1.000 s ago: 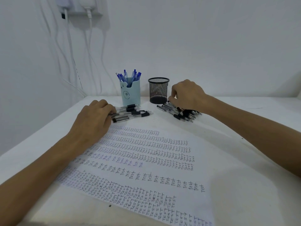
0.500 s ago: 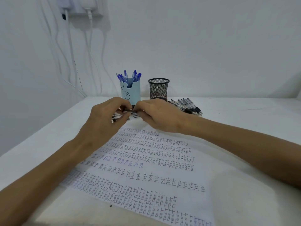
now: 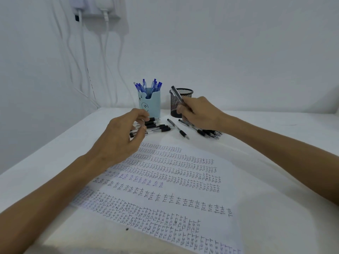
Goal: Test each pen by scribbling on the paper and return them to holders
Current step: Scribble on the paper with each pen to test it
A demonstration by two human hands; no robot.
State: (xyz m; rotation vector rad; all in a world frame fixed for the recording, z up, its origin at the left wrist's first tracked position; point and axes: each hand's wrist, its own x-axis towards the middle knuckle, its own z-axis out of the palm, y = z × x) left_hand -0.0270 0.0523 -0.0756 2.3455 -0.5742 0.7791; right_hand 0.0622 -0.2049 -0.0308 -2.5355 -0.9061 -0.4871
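Note:
My right hand (image 3: 199,111) grips a black pen (image 3: 176,94) with its top end slanting up in front of the black mesh holder (image 3: 187,92). My left hand (image 3: 124,134) hovers with loosely curled fingers over a cluster of black pens (image 3: 159,126) lying at the paper's far edge; I cannot tell whether it pinches one. A single black pen (image 3: 178,128) lies between the hands. Another pile of black pens (image 3: 209,133) lies under my right wrist. The light blue holder (image 3: 149,105) holds several blue pens (image 3: 148,86). The paper (image 3: 183,180) is covered with rows of "TEST".
The white table (image 3: 275,136) meets white walls at the back and left. Chargers and white cables (image 3: 102,52) hang from a socket on the wall at upper left. A small dark speck (image 3: 127,229) sits on the paper's near edge.
My right hand has left the left hand, carrying a black pen right and up to the mesh holder. My left hand stays over the left pen cluster.

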